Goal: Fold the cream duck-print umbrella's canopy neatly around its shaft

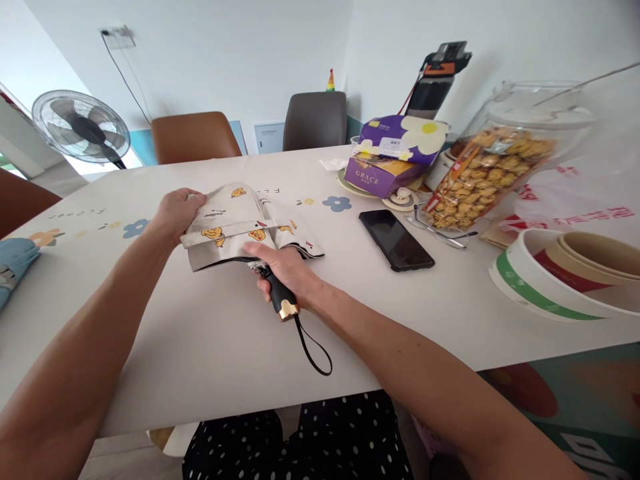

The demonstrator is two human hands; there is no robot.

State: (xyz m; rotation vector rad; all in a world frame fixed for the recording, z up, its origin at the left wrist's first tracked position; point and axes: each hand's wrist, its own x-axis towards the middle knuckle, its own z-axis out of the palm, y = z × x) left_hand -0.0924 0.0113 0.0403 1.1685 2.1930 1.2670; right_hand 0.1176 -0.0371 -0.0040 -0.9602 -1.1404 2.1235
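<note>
A folding umbrella (227, 217) with a cream canopy and small yellow cartoon prints lies loosely gathered above the table. Its black handle has a gold-coloured end and a black wrist loop pointing toward me. My right hand (283, 270) is wrapped around the handle near the canopy's lower edge, thumb on the cloth. At the canopy's left side, my left hand (181, 212) pinches a fold of the fabric. The shaft and ribs are mostly hidden under the cloth.
On the white table (210, 360) lie a black phone (397, 240) and glasses (443, 233). Tissue packs (400, 143), a jar of snacks (490, 167) and paper bowls (560, 273) stand at the right. A blue cloth item (17, 263) sits at the left edge.
</note>
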